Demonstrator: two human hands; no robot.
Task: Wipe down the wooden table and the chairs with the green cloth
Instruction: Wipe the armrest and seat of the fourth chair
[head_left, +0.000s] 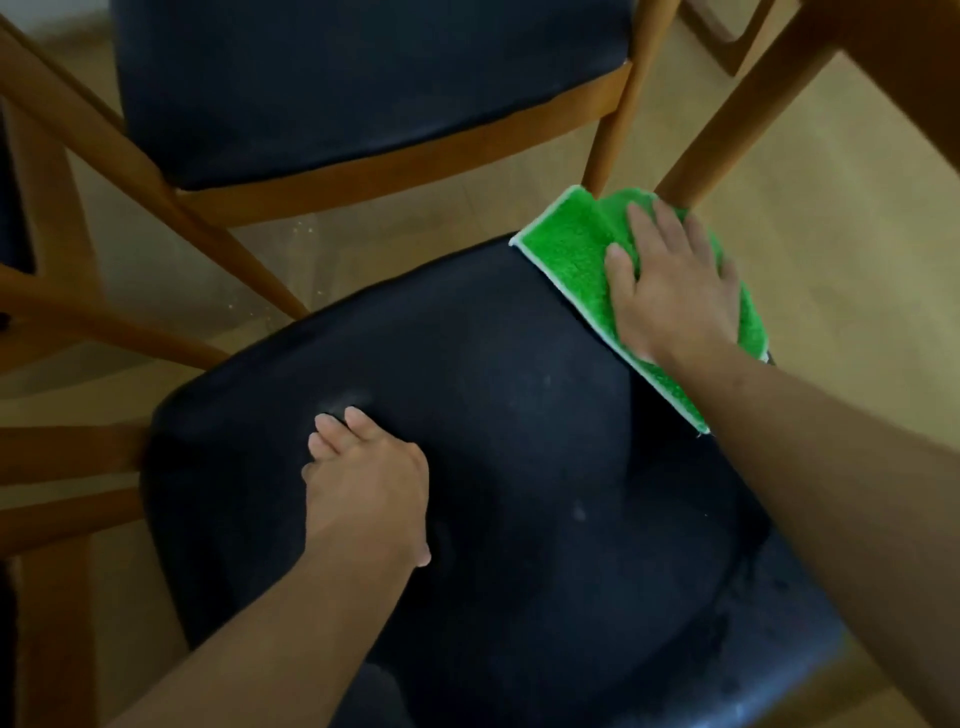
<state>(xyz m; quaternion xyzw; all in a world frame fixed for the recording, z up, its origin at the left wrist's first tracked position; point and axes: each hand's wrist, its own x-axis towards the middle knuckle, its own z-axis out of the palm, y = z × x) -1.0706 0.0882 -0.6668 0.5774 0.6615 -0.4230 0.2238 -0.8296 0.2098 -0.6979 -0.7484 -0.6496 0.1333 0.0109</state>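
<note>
Chair work is underway: my right hand (675, 291) presses flat, fingers straight, on the green cloth (571, 244) at the near chair seat (519, 415)'s far corner; left hand (366, 478) braces, seemingly ungripping. Second chair (337, 93) probably remains.

support: black chair seat (493, 415) | on it: green cloth (571, 244) at far right edge, hands pressing

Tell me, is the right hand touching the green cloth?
Touching. The head view shows the right hand lying flat on the green cloth, fingers spread, pressing it onto the black seat's far corner.
</note>
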